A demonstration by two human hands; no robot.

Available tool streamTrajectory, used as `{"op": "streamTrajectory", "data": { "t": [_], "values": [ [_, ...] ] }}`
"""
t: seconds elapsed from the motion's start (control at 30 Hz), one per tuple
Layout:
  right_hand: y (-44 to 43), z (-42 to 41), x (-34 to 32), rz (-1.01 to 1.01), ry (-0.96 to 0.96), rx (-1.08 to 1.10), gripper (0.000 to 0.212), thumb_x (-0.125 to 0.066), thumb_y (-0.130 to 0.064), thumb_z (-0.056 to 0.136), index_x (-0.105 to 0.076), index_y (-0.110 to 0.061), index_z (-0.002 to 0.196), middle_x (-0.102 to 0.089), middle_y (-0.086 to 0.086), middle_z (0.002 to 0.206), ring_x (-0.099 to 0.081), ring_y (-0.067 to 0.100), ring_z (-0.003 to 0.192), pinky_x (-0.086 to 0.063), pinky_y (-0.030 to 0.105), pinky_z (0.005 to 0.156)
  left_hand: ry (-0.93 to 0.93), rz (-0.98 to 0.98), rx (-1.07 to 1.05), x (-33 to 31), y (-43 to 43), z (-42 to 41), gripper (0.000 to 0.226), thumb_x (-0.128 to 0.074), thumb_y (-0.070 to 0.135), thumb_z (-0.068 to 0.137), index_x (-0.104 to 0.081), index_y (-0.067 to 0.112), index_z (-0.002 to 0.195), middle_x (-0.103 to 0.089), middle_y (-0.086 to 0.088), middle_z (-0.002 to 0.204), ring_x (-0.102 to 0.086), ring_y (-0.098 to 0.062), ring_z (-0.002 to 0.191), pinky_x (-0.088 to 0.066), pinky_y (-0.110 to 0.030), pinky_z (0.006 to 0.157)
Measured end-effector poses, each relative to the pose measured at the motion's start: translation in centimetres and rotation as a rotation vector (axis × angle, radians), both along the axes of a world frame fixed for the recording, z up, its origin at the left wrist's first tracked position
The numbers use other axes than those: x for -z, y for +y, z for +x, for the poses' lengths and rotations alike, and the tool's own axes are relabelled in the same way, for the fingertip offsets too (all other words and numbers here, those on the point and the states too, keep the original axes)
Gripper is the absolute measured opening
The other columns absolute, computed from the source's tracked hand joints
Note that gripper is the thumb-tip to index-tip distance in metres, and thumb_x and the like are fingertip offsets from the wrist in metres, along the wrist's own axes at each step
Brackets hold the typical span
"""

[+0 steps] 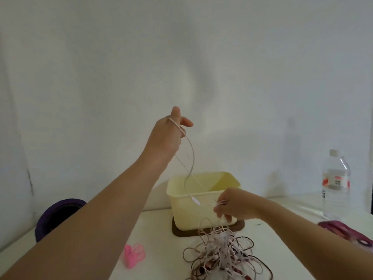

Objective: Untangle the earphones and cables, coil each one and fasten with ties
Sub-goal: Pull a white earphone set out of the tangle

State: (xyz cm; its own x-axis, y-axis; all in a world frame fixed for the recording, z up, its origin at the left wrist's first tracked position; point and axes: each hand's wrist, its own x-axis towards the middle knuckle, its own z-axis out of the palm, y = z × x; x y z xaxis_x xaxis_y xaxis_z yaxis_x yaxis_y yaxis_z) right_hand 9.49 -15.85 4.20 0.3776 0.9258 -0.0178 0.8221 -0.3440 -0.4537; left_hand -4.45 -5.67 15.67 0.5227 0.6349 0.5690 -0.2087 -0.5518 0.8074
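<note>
My left hand [169, 130] is raised high above the table and grips a thin white cable [191, 158] that loops over its fingers and hangs down, a small white plug [196, 200] dangling at its end. My right hand [230, 205] is lower, in front of the cream box, and pinches several thin strands lifted out of the tangle. The tangle of white, pinkish and dark brown cables [226, 253] lies on the white table [157, 255] below that hand. A coiled pink cable or tie [134, 256] lies to its left.
A cream plastic box [201, 201] stands on a dark brown mat [181, 232] behind the tangle. A clear water bottle [336, 186] stands at the right, a dark red object [343, 232] lies near it, and a purple round object [58, 217] sits at the left.
</note>
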Motion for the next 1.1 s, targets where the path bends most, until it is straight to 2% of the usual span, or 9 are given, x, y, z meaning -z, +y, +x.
{"op": "streamTrajectory", "data": {
  "t": [0.1,0.2,0.3,0.47,0.67,0.83,0.9,1.0,1.1],
  "values": [
    [-0.4,2.0,-0.3,-0.005,-0.083,0.098,0.021,-0.054,-0.020,0.095,-0.069,-0.006,0.100,-0.065,-0.007,0.076,-0.050,-0.004,0.047,-0.038,0.010,0.048,0.032,0.227,-0.189,-0.1,0.5,-1.4,0.049,-0.025,0.043,0.101,-0.061,0.021,0.077,-0.045,0.003,0.065,-0.040,-0.011,0.050,-0.032,-0.025,0.050],
    [-1.0,3.8,-0.9,-0.033,-0.222,0.160,0.022,-0.052,-0.020,0.096,-0.070,-0.008,0.093,-0.066,-0.008,0.071,-0.048,-0.010,0.038,-0.034,0.006,0.044,0.050,0.417,-0.382,0.6,0.9,-2.5,0.045,-0.027,0.042,0.101,-0.060,0.017,0.083,-0.049,0.004,0.065,-0.049,-0.009,0.060,-0.037,-0.019,0.054],
    [-1.3,5.3,-1.7,-0.014,-0.249,0.293,0.017,-0.055,-0.019,0.092,-0.068,-0.016,0.081,-0.072,0.001,0.084,-0.062,0.002,0.066,-0.047,0.016,0.063,0.213,0.729,-0.602,2.1,2.1,-2.5,0.043,-0.027,0.041,0.100,-0.053,0.012,0.083,-0.050,0.002,0.063,-0.051,-0.023,0.063,-0.037,-0.034,0.056],
    [-1.6,6.1,-3.3,0.632,-0.272,0.430,0.032,-0.053,-0.030,0.094,-0.064,-0.009,0.072,-0.069,0.002,0.073,-0.065,0.023,0.072,-0.051,0.034,0.067,0.547,1.006,-0.723,5.2,3.3,-1.5,0.044,-0.023,0.043,0.100,-0.058,0.017,0.094,-0.057,0.000,0.092,-0.056,-0.023,0.075,-0.036,-0.032,0.069],
    [-2.0,4.4,-6.9,1.092,-0.109,0.353,0.026,-0.055,-0.021,0.095,-0.067,-0.007,0.077,-0.067,-0.009,0.071,-0.055,-0.007,0.054,-0.037,0.006,0.049,0.625,0.826,-0.494,6.5,3.6,-0.6,0.040,-0.031,0.048,0.098,-0.044,0.025,0.068,-0.050,0.008,0.070,-0.052,-0.016,0.070,-0.034,-0.030,0.062],
    [-2.3,3.3,-9.8,1.258,-0.233,0.274,0.024,-0.057,-0.024,0.093,-0.067,-0.006,0.082,-0.065,0.001,0.068,-0.061,0.010,0.067,-0.044,0.018,0.065,0.595,0.487,-0.171,6.6,3.5,0.0,0.039,-0.041,0.053,0.093,-0.060,0.024,0.076,-0.066,0.007,0.081,-0.058,-0.014,0.071,-0.041,-0.026,0.062],
    [-2.3,3.0,-10.9,1.282,-0.200,0.260,0.024,-0.057,-0.021,0.094,-0.065,-0.007,0.077,-0.063,-0.003,0.065,-0.059,0.000,0.065,-0.041,0.012,0.061,0.572,0.434,-0.094,6.1,2.8,0.3,0.039,-0.044,0.053,0.092,-0.064,0.022,0.082,-0.065,0.011,0.079,-0.056,-0.008,0.066,-0.040,-0.023,0.061],
    [-2.1,2.8,-12.4,1.267,0.118,0.188,0.024,-0.051,-0.014,0.095,-0.064,-0.015,0.074,-0.068,-0.003,0.074,-0.063,-0.006,0.066,-0.046,0.017,0.070,0.558,0.330,0.062,5.3,1.6,0.5,0.039,-0.046,0.055,0.091,-0.067,0.022,0.088,-0.057,0.011,0.069,-0.047,0.001,0.055,-0.036,-0.021,0.062],
    [-2.3,2.2,-13.1,0.987,0.686,0.047,0.017,-0.051,-0.014,0.096,-0.063,-0.010,0.086,-0.071,0.011,0.096,-0.048,0.001,0.038,-0.052,0.021,0.059,0.558,0.267,0.102,5.0,0.5,1.0,0.038,-0.047,0.060,0.087,-0.064,0.028,0.099,-0.057,0.010,0.080,-0.051,-0.002,0.068,-0.037,-0.021,0.065]
  ]
}}
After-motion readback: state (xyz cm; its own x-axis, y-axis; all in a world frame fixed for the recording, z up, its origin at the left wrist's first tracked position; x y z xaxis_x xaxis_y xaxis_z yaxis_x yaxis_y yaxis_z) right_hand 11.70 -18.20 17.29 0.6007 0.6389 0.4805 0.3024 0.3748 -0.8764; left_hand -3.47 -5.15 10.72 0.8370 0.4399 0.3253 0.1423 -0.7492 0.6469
